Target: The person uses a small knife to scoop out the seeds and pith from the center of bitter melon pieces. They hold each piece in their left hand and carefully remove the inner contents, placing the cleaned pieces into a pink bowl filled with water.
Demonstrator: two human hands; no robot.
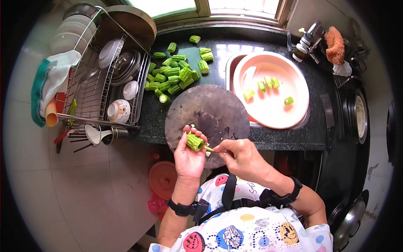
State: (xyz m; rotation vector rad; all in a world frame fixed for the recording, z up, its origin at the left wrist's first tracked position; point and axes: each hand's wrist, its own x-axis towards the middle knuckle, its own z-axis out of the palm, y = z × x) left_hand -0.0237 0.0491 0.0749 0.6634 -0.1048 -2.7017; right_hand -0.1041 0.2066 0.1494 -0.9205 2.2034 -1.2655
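Note:
Above the near part of a round dark chopping board [204, 110], my left hand [191, 157] holds a cut piece of ridged green gourd [194, 141]. In my right hand [241, 156] is the end of a thin metal utensil [208, 148], whose other end goes into the gourd piece's cut face; its exact kind cannot be told. Pale bits of pulp lie on the board near my hands. Behind the board, a heap of cut gourd pieces [173, 75] rests on the dark counter. Several more pieces [268, 82] lie in a pink basin [302, 104] of water at the right.
The basin sits over a sink [230, 67]. To the left stands a wire dish rack [104, 118] with bowls and plates. A cleaver [327, 110] lies on the counter at the right, near a round dial scale [360, 115]. A tap [311, 31] is at the back right.

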